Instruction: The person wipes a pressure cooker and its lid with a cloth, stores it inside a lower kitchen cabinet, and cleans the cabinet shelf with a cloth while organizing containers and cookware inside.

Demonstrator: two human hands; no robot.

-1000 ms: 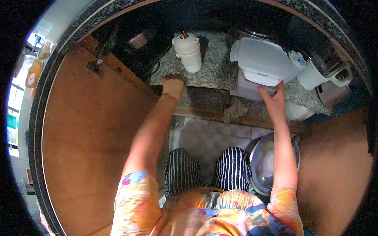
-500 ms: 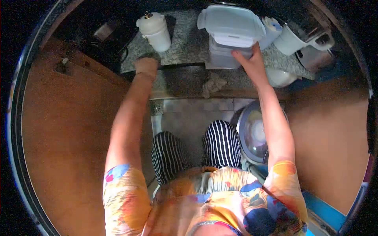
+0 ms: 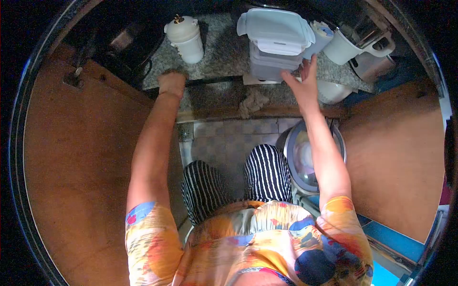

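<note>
On the right side of the speckled stone shelf (image 3: 219, 57), the stacked plastic boxes (image 3: 275, 46) are standing with their pale upper part jutting out over the clear lower part. Their cloudy walls are hiding whatever may be inside. At their near right corner, the right hand (image 3: 304, 88) is spreading its fingers wide, the thumb reaching the lower box's edge; how firmly it is pressing, I can't tell. Just behind, a bluish container (image 3: 318, 40) is showing partly, its top crowded with something too small to name. Beside it, a white handled jug (image 3: 341, 48) is leaning, dark slim items filling its mouth, and a shiny metal piece (image 3: 374, 68) is catching light beneath the handle. Lower down, a white bowl (image 3: 334, 91) is peeking out, partly covered by the right hand and wrist. Over on the left, a white canister (image 3: 186, 40) is standing closed, its contents out of sight. Near it, the left hand (image 3: 171, 83) is bearing on the shelf's front edge, fingers bunched and mostly hidden, so their grip is staying unreadable. Below the shelf's front, a crumpled cloth (image 3: 253, 103) is lying in shadow.
</note>
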